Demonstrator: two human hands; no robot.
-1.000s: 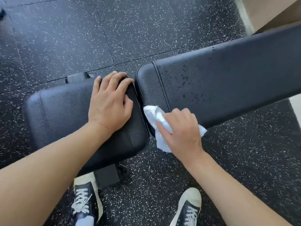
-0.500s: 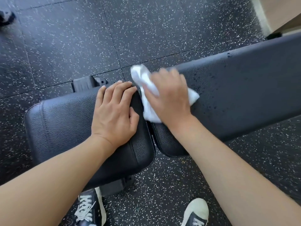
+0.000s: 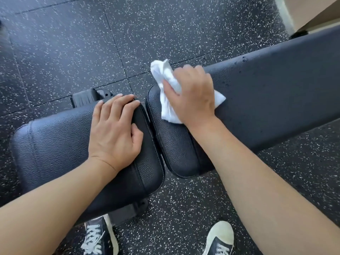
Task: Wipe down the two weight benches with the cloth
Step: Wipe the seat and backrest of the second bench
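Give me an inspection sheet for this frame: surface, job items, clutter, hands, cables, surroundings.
Surface: black speckled rubber floor tiles.
Job's things: short black padded seat pad, long black padded bench pad carrying dark droplets, crumpled white cloth on the long pad's near end.
Clutter: nothing seen.
Hands: left hand flat on the seat pad; right hand grips the cloth.
Cables: nothing seen.
Surroundings: black-and-white sneakers, beige wall base.

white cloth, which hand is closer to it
Right. The right hand is on the white cloth, gripping it against the long bench pad. The left hand rests flat on the short seat pad, apart from the cloth across the gap.
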